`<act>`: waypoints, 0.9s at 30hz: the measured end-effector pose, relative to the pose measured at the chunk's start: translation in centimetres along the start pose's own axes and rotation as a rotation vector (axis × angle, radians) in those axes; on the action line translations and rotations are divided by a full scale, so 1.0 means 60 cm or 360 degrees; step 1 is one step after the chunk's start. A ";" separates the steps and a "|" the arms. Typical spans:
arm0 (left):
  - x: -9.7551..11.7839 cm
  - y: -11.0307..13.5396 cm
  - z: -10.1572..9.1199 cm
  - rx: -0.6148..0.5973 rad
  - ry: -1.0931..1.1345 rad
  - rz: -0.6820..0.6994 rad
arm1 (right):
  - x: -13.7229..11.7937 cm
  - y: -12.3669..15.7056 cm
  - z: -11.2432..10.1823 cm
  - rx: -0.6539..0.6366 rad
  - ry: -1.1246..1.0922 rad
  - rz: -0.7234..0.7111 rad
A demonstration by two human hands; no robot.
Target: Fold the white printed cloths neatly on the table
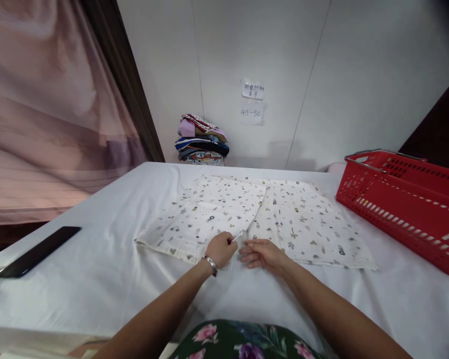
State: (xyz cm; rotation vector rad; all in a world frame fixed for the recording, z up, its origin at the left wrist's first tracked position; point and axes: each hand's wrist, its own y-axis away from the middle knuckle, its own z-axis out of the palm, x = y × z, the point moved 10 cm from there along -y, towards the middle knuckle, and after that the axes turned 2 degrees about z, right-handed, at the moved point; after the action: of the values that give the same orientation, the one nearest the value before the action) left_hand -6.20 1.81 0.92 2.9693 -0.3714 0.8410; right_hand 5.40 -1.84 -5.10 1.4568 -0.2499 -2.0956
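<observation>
A white garment with small printed leaves and shapes [295, 219] lies flat on the white table [97, 269], its left half folded over toward the middle. My left hand [220, 249], with a silver bracelet on the wrist, is closed in a pinch on the near hem of the folded left half. My right hand [262, 253] rests beside it at the garment's near edge, fingers stretched out and lying on the cloth.
A red plastic basket [404, 204] stands at the right of the table. A dark flat phone [37, 252] lies near the left edge. A pile of folded clothes [202, 139] sits against the white back wall. Pink curtain hangs at the left.
</observation>
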 end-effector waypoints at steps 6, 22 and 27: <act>0.003 0.007 0.005 -0.0019 0.0156 0.0013 | -0.001 -0.025 0.038 -0.0050 -0.0036 -0.0130; 0.005 0.097 -0.001 -0.0053 0.0266 0.0215 | 0.039 0.012 0.070 -0.0239 0.0009 -0.0046; 0.010 0.120 -0.012 0.0001 0.0167 0.0304 | 0.052 0.013 0.071 -0.0206 0.0029 -0.0013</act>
State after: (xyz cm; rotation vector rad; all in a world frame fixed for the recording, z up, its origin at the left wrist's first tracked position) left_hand -7.75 -5.22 1.62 2.9084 -0.6577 1.0093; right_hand 1.04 -4.88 -5.58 1.4023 -0.0992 -2.0637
